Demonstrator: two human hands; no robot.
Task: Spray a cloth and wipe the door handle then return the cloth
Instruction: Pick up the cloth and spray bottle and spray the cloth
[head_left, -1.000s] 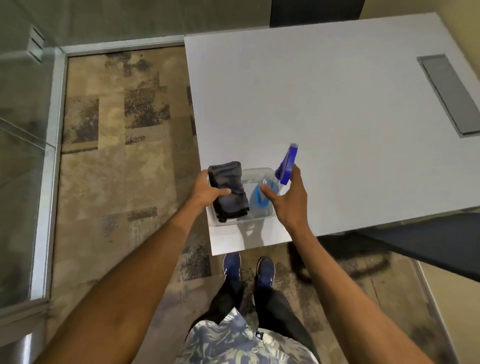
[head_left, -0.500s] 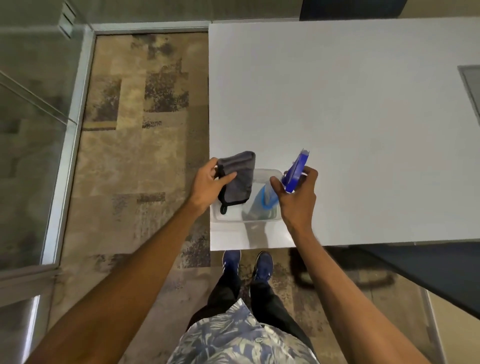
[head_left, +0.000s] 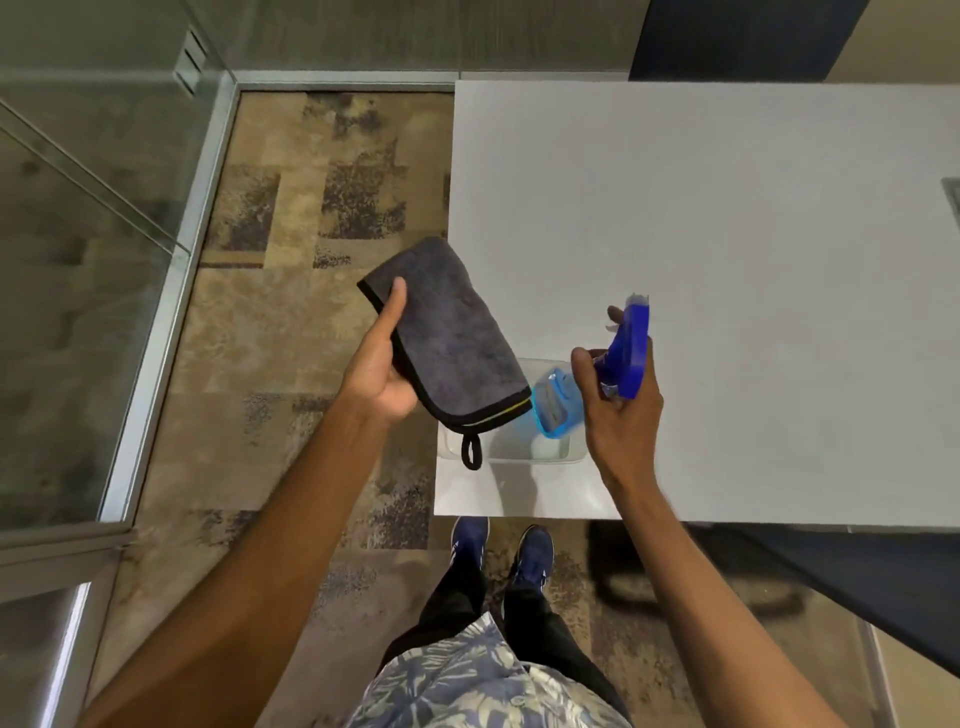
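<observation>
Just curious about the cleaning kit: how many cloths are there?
1: a grey cloth in the left hand, above the clear tub. None visible in it.

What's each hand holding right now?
Left hand: closed on the folded grey microfibre cloth, thumb on top.
Right hand: closed on the blue spray bottle, gripped at its trigger head.

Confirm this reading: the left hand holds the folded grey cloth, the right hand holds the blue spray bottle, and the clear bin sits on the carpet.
One detail is wrong. In the head view the clear bin sits on the white table, at its near corner, not on the carpet. The rest stands: the left hand holds the folded grey cloth, and the right hand holds the blue spray bottle.
</observation>
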